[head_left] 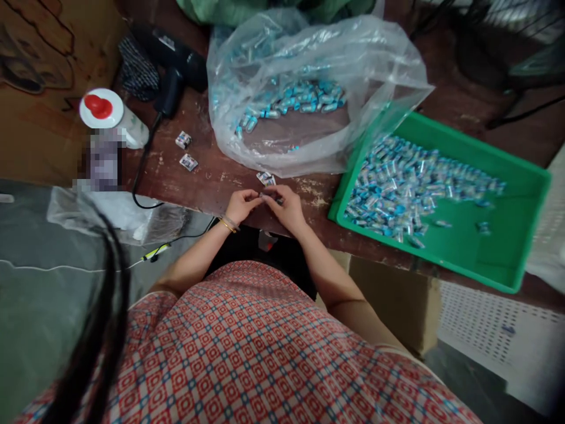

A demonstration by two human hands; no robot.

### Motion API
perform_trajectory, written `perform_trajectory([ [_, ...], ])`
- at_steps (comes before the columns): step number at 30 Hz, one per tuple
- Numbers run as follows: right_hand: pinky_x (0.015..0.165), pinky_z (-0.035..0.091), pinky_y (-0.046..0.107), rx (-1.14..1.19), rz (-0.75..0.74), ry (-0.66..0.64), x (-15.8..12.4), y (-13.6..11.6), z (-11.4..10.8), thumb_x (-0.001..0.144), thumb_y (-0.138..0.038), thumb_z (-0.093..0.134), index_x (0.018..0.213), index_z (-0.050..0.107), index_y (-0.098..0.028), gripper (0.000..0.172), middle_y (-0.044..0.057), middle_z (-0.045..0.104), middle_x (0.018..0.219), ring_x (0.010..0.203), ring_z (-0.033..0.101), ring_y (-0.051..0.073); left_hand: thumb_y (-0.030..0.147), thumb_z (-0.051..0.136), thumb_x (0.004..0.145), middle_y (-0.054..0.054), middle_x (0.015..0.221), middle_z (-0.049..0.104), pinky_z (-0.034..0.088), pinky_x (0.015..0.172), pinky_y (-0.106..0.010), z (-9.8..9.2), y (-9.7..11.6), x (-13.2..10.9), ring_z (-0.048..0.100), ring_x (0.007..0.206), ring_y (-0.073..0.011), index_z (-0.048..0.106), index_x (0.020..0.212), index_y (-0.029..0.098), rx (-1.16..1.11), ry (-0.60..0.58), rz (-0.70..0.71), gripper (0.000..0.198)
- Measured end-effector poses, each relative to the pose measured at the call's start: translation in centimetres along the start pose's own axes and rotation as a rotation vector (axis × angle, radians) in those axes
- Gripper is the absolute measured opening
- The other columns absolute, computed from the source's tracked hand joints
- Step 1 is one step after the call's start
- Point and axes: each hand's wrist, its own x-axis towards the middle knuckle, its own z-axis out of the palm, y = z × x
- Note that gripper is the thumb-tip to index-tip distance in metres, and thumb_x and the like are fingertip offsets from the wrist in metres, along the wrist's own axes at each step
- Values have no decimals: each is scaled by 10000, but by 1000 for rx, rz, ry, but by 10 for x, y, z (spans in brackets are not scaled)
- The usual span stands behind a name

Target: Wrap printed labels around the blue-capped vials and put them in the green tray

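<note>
My left hand (242, 206) and my right hand (286, 206) meet at the table's near edge, fingertips pinched together. Something small is between them, mostly hidden by the fingers, and I cannot make out what it is. Just beyond my fingers lies a small printed packet (265, 178). Farther left on the table are two similar small packets, one upper (183, 139) and one lower (189, 162). Past my hands spreads a clear plastic bag (282, 156) with many small blue-and-clear capsule-like pieces (304, 97) inside.
To the right, a green bin (477, 253) holds a heap of small blue wrapped pieces (397, 188). At left stand a black hair dryer (172, 82) with its cord and a white bottle (132, 129) with a red top. A cardboard box (392, 294) sits under the table (198, 182).
</note>
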Motion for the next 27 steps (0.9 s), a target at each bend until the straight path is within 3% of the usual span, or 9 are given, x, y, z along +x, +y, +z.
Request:
perform_trajectory([
  [3, 884, 543, 390, 14, -34, -60, 14, -10, 7, 980, -381, 649, 899, 772, -238, 205, 54, 789, 906, 913, 700, 239, 563, 872, 571, 6, 626, 658, 394, 568, -236, -5, 4, 2, 534, 578, -100, 726, 743, 149, -38, -22, -18, 471],
  [6, 899, 549, 398, 4, -85, -53, 46, -11, 1, 977, -446, 665, 987, 788, -252, 230, 57, 806, 977, 913, 706, 240, 618, 882, 547, -14, 654, 687, 404, 564, -236, -16, 8, 6, 570, 591, -110, 729, 747, 151, -108, -8, -51, 531],
  [10, 988, 546, 447, -133, -126, 102, 134, 3, -9, 1045, -465, 546, 1151, 744, -241, 318, 104, 779, 1162, 1041, 694, 269, 602, 898, 518, -17, 651, 691, 400, 563, -227, -29, 11, 8, 574, 587, -103, 730, 731, 152, -144, 50, -48, 526],
  [13, 1123, 477, 525, -355, -75, 75, 205, 23, 0, 1050, -393, 543, 1266, 654, -198, 311, 158, 716, 1280, 1251, 619, 319, 545, 910, 511, -10, 633, 678, 399, 564, -229, -33, 11, 5, 556, 577, -97, 724, 711, 153, -121, 62, -44, 478],
  [15, 1144, 449, 571, -456, -17, 28, 237, 36, 12, 1047, -361, 543, 1289, 607, -136, 337, 206, 692, 1268, 1326, 560, 352, 514, 920, 504, -10, 631, 678, 399, 561, -231, -34, 12, 2, 557, 576, -101, 718, 701, 152, -115, 64, -46, 458],
  [17, 1133, 448, 598, -470, 4, 18, 249, 43, 20, 1057, -373, 519, 1286, 579, -106, 357, 220, 685, 1211, 1331, 545, 364, 499, 929, 503, -15, 639, 686, 399, 559, -230, -36, 13, -2, 565, 581, -105, 715, 703, 152, -119, 59, -50, 454],
  [19, 1104, 480, 582, -383, -18, 44, 242, 42, 22, 1067, -434, 503, 1306, 556, -136, 385, 188, 685, 1160, 1265, 585, 339, 489, 937, 497, -13, 637, 686, 399, 558, -225, -40, 13, -6, 556, 574, -99, 713, 704, 153, -125, 60, -47, 454],
  [21, 1037, 542, 522, -197, -46, 54, 217, 31, 14, 1062, -520, 502, 1310, 550, -202, 405, 124, 688, 1089, 1125, 646, 280, 477, 942, 487, -6, 630, 682, 395, 550, -219, -44, 13, -8, 540, 563, -90, 711, 697, 154, -125, 61, -39, 450],
  [27, 814, 602, 318, 471, 33, -151, 87, -28, -14, 905, -688, 696, 1051, 638, -278, 439, 2, 686, 922, 846, 673, 151, 430, 930, 500, -11, 643, 686, 397, 538, -215, -40, 15, -11, 565, 578, -97, 707, 695, 149, -97, -19, -59, 408],
])
